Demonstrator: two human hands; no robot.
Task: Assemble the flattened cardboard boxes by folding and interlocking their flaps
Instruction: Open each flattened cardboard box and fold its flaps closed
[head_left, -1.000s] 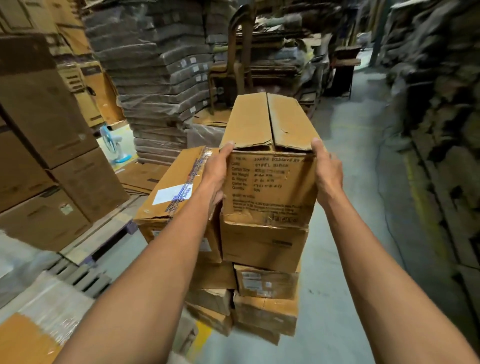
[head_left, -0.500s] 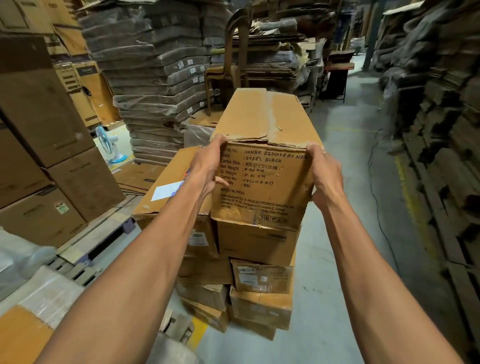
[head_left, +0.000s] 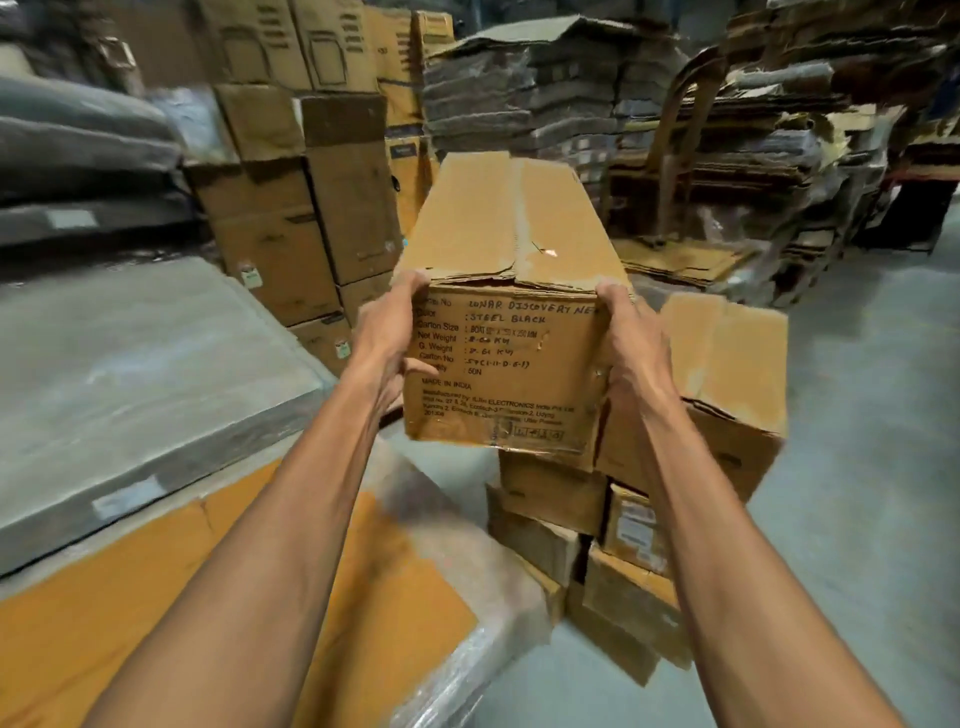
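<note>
I hold a long assembled cardboard box (head_left: 511, 291) up in the air in front of me, its printed end panel facing me and its top flaps folded closed along a middle seam. My left hand (head_left: 387, 343) grips the box's near left edge, fingers curled over the top corner. My right hand (head_left: 631, 345) grips the near right edge the same way. Below and to the right stands a stack of assembled boxes (head_left: 691, 415), apart from the held box.
A plastic-wrapped pallet of flat orange cardboard (head_left: 234, 587) lies at lower left, with grey wrapped bundles (head_left: 130, 364) beyond it. Stacked brown cartons (head_left: 306, 208) stand behind. Piles of flattened cardboard (head_left: 519, 88) fill the back. Bare grey floor (head_left: 857, 493) runs on the right.
The box has come off the stack and swung left with my view, and the stack now sits lower right. Both hands keep their grip on its near end.
</note>
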